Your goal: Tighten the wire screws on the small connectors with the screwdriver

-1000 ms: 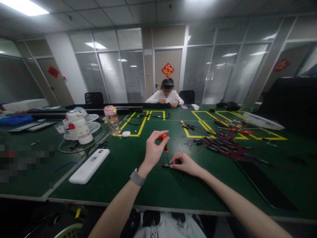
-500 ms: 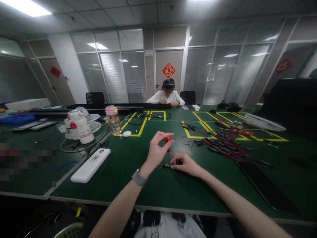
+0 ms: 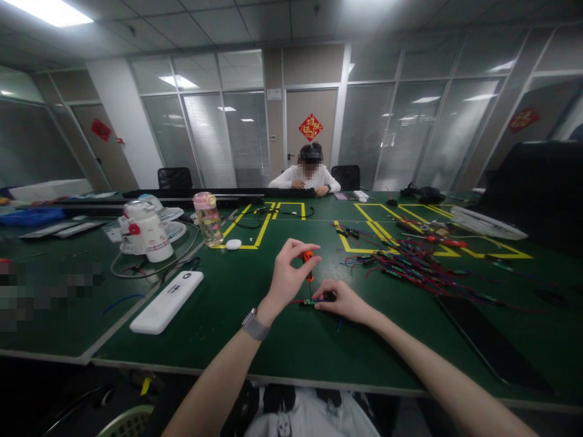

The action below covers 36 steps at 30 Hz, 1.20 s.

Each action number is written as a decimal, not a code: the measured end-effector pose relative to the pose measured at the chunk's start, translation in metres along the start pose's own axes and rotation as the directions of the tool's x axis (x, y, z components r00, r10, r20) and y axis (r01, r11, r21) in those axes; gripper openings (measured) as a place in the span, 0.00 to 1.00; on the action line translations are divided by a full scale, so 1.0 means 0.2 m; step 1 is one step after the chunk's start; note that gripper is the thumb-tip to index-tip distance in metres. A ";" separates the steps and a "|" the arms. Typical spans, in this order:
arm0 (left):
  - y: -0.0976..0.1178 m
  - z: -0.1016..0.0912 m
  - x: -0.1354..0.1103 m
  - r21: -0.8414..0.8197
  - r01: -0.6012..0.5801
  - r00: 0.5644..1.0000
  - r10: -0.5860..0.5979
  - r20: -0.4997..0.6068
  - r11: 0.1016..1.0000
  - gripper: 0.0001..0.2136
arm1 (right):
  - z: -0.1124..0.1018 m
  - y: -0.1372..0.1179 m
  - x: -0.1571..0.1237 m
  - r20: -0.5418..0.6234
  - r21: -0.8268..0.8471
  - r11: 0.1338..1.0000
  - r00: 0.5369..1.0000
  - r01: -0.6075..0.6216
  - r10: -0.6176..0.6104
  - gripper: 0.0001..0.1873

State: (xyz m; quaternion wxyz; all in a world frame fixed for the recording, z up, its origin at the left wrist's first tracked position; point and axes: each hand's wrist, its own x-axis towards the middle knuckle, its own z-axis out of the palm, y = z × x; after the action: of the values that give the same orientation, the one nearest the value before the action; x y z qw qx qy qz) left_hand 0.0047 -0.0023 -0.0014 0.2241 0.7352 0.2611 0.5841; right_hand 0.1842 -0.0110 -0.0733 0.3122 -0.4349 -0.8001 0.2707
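Observation:
My left hand (image 3: 291, 270) is closed round the orange and black handle of a screwdriver (image 3: 309, 257), held upright between thumb and fingers. Its thin shaft points down onto a small green circuit board (image 3: 308, 302) lying on the green table. From the right, my right hand (image 3: 340, 300) pinches the board's near end, with thumb and fingertips pressed on it. A red wire leaves the board on the left, and a blue wire end (image 3: 339, 325) shows below my right hand. The exact spot where the screwdriver tip touches is too small to make out.
Right of my hands lies a heap of wired boards (image 3: 410, 264) beside a dark flat panel (image 3: 494, 343). On the left are a white power bank (image 3: 167, 302), a white bottle (image 3: 152, 237) and a pink-lidded bottle (image 3: 208, 221). A co-worker (image 3: 310, 173) sits opposite.
The screwdriver's handle appears slightly turned in my left hand. Both hands and the board stay in nearly the same place.

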 end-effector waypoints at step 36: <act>0.00 0.00 0.00 -0.178 0.080 0.995 -0.069 0.068 0.981 0.14 | 0.02 0.00 0.00 -0.035 -0.075 0.997 0.999 0.034 -0.037 0.06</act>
State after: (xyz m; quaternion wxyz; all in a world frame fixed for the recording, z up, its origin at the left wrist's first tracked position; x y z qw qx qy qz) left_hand 0.0051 -0.0020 -0.0025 0.3195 0.7192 0.2273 0.5736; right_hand 0.1820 -0.0121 -0.0758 0.3150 -0.4368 -0.8115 0.2269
